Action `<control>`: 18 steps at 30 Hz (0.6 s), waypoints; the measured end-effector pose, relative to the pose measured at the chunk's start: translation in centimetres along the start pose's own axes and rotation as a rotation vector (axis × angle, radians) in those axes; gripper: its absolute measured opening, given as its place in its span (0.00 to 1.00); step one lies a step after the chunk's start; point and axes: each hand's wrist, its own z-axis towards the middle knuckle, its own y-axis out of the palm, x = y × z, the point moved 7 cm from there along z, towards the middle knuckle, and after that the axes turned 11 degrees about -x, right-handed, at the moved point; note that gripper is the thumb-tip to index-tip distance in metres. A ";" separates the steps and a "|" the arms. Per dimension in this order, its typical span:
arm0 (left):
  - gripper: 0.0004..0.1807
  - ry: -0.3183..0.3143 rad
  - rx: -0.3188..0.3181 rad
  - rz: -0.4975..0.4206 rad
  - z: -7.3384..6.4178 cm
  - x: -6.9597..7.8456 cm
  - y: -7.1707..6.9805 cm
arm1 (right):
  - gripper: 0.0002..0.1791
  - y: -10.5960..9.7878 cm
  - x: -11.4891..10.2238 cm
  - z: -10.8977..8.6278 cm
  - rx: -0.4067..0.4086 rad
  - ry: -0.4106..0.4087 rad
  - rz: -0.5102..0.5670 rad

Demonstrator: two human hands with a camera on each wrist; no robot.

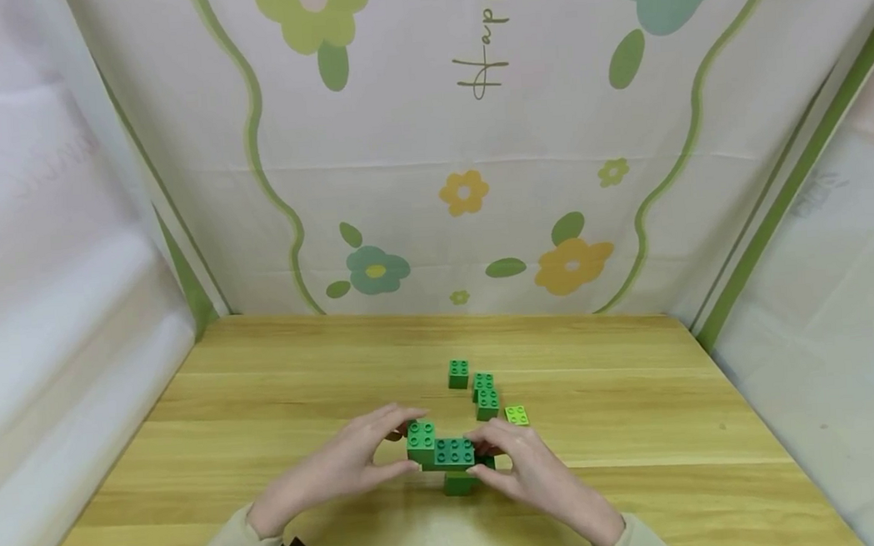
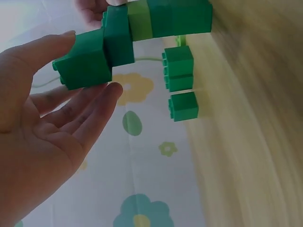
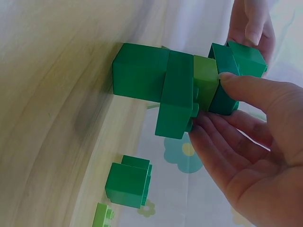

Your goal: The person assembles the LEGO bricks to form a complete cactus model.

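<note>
A stack of green toy building blocks (image 1: 458, 483) stands on the table in front of me. Across its upper part lies a dark green brick (image 1: 454, 451), and a square green block (image 1: 421, 443) sits on that brick's left end. My left hand (image 1: 365, 453) pinches this square block between thumb and fingers. From the other side, my right hand (image 1: 519, 460) holds the dark green brick, its thumb on the near face. Under that brick, in the right wrist view, are a light green block (image 3: 205, 82), another long green brick (image 3: 175, 94) and a large bottom block (image 3: 139, 71).
Behind the stack on the wooden table (image 1: 264, 400) lie a single green block (image 1: 458, 373), two green blocks (image 1: 487, 403) close together, and a lime green block (image 1: 517, 416). White flower-printed cloth (image 1: 399, 142) walls off the back and sides.
</note>
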 end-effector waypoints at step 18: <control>0.30 -0.105 0.004 -0.292 0.3 -2.2 2.0 | 0.20 0.2 0.1 0.0 -0.015 0.046 -0.045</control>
